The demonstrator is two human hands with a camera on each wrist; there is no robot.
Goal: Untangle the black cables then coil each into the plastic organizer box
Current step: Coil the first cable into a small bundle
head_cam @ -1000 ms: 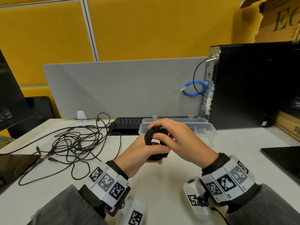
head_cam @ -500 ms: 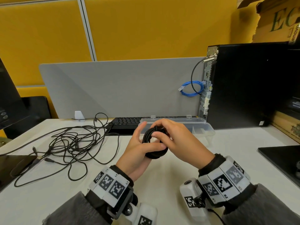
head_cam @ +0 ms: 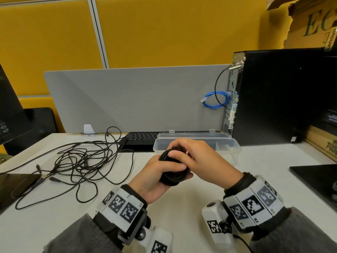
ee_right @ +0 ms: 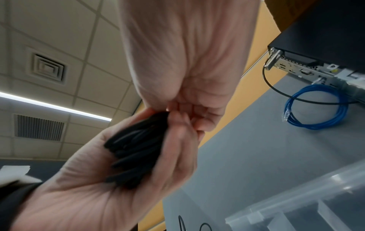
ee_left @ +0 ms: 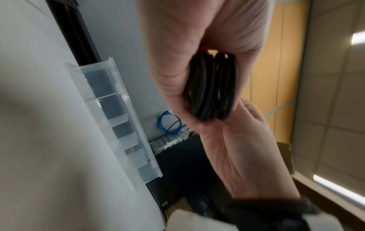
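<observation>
A tight black cable coil (head_cam: 171, 177) (ee_left: 211, 87) (ee_right: 136, 150) sits upright in my left hand (head_cam: 160, 177), whose thumb and fingers wrap round it. My right hand (head_cam: 193, 157) curls over the coil's top from the right and pinches its strands. Both hands hover above the white desk, just in front of the clear plastic organizer box (head_cam: 228, 143) (ee_left: 118, 118) (ee_right: 296, 203), which stands open with divided compartments. A loose tangle of thin black cables (head_cam: 80, 161) lies on the desk to the left.
A black keyboard (head_cam: 142, 138) lies behind the box. A black computer tower (head_cam: 280, 95) stands at the right with a blue cable loop (head_cam: 216, 99) beside it. A grey divider panel (head_cam: 136, 97) backs the desk. Dark flat devices sit at both desk edges.
My left fingers, spread half a second ago, have closed round the coil. Both hands stayed in front of the box; the right hand still covers the coil's top.
</observation>
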